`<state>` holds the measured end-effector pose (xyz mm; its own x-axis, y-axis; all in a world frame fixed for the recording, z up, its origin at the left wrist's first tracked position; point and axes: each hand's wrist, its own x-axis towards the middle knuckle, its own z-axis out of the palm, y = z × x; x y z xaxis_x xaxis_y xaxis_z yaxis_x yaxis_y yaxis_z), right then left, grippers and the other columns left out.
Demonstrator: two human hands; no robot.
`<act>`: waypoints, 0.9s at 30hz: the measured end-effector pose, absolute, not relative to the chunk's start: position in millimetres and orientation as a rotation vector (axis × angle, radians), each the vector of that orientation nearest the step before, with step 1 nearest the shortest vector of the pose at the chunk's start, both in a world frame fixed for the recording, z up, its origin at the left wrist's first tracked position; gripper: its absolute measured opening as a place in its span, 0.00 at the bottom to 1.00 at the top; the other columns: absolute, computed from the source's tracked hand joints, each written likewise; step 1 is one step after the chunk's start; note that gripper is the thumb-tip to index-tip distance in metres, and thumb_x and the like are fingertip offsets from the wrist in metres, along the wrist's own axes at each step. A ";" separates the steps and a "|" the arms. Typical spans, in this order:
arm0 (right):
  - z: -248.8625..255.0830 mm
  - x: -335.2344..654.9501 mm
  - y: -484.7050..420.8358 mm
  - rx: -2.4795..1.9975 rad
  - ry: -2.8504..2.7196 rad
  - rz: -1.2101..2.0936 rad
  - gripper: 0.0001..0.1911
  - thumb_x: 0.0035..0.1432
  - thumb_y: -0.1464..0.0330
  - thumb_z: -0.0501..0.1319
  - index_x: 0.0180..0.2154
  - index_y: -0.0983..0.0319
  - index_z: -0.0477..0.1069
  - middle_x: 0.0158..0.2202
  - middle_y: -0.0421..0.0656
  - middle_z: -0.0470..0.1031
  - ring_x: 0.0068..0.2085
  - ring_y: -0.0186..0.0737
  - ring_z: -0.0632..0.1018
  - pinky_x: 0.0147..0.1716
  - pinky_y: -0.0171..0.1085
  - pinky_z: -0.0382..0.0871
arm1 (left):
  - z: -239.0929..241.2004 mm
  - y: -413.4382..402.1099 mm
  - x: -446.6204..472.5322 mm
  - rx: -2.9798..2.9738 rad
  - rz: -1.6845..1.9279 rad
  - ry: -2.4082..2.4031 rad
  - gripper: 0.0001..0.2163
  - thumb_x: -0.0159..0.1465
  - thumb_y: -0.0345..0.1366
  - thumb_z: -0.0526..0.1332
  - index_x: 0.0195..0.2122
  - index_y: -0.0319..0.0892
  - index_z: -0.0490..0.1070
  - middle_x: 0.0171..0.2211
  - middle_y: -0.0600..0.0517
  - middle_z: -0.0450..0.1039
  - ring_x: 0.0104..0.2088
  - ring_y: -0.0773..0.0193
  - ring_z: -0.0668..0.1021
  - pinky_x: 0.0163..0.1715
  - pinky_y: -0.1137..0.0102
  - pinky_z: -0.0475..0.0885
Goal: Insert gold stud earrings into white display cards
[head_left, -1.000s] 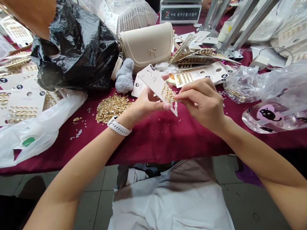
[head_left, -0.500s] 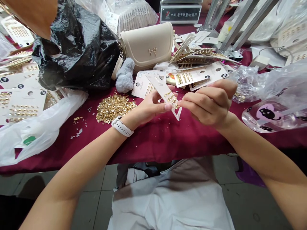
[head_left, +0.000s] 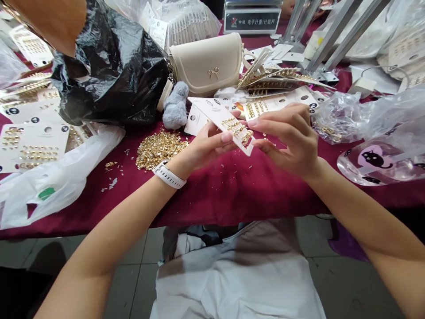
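Note:
My left hand [head_left: 207, 144] grips a white earring card [head_left: 211, 111], thumb on its front face and the other fingers behind. Rows of small gold earrings [head_left: 236, 128] are fixed on the lower half of the card, which is tilted down to the right. Close to that lower end is my right hand [head_left: 292, 139], its thumb and forefinger parted; whether a fingertip touches the card I cannot tell. Beside my left wrist lies a heap of small gold pieces [head_left: 159, 150]. Another white card [head_left: 196, 120] lies partly hidden behind the held one.
A cream handbag [head_left: 207, 62] with a grey plush charm [head_left: 175, 106] stands behind, beside a black plastic bag [head_left: 113, 71]. More earring cards [head_left: 43, 144] lie left near a white plastic bag [head_left: 66, 177]. Clear plastic bags [head_left: 345, 115] lie right; a scale [head_left: 252, 21] stands at the back.
My right thumb and forefinger have parted from their pinch at the card's lower end. The card has turned so its front with the gold rows shows more fully.

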<state>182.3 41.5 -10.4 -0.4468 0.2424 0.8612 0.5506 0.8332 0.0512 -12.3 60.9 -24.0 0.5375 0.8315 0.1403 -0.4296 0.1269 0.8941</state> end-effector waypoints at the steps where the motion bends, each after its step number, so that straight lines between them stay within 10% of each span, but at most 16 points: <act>1: -9.2 181.6 41.4 -0.629 -2.047 -0.365 0.12 0.64 0.61 0.57 0.48 0.51 0.69 0.42 0.39 0.78 0.40 0.39 0.75 0.43 0.43 0.66 | -23.5 61.0 -12.6 1.098 0.973 0.458 0.29 0.43 0.48 0.75 0.45 0.46 0.71 0.44 0.53 0.76 0.50 0.55 0.76 0.50 0.63 0.72; 18: -20.5 170.6 47.8 -0.825 -1.827 0.002 0.09 0.62 0.72 0.57 0.37 0.58 0.76 0.34 0.41 0.77 0.39 0.37 0.76 0.40 0.40 0.70 | -13.8 79.6 -31.3 1.101 1.279 0.601 0.23 0.57 0.38 0.58 0.55 0.46 0.61 0.55 0.55 0.67 0.65 0.58 0.61 0.62 0.65 0.61; 27: -53.0 147.9 65.3 -1.159 -2.506 -0.024 0.15 0.63 0.62 0.56 0.48 0.55 0.76 0.59 0.46 0.67 0.59 0.56 0.63 0.58 0.59 0.54 | -17.3 85.6 -35.9 1.278 1.286 0.758 0.26 0.52 0.49 0.64 0.53 0.59 0.66 0.58 0.58 0.66 0.68 0.57 0.55 0.61 0.64 0.63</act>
